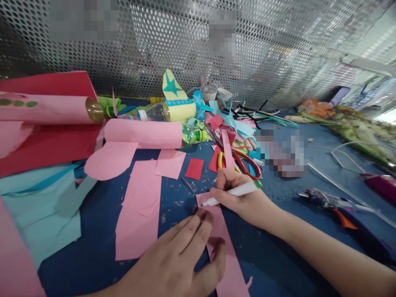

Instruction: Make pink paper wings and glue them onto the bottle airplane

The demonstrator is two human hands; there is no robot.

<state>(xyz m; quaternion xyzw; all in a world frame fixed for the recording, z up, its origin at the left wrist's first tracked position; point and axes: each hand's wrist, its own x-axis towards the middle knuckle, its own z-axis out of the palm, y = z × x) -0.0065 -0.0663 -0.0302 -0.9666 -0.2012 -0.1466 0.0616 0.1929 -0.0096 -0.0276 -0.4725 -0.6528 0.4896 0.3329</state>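
A white marker (239,189) with a green end is pinched in my right hand (238,196). Its tip meets the top end of a long pink paper strip (227,251), which lies on the blue table (176,206). My left hand (182,251) lies across the strip's left edge, fingers stretched out and pressing near the marker's tip. Left of it are wider pink paper pieces (139,214). Just above the strip sits a small red paper rectangle (194,168). Scissors with red and yellow handles (247,165) rest beyond my right hand.
A pink-wrapped bottle (144,134) and a yellow-wrapped bottle (181,110) lie behind, beside a larger pink-and-red one (46,109). Paper scraps (229,119) pile up mid-back. A glue gun (343,210) lies on the right, with green husks (361,132) behind. Light-blue paper (58,218) lies left.
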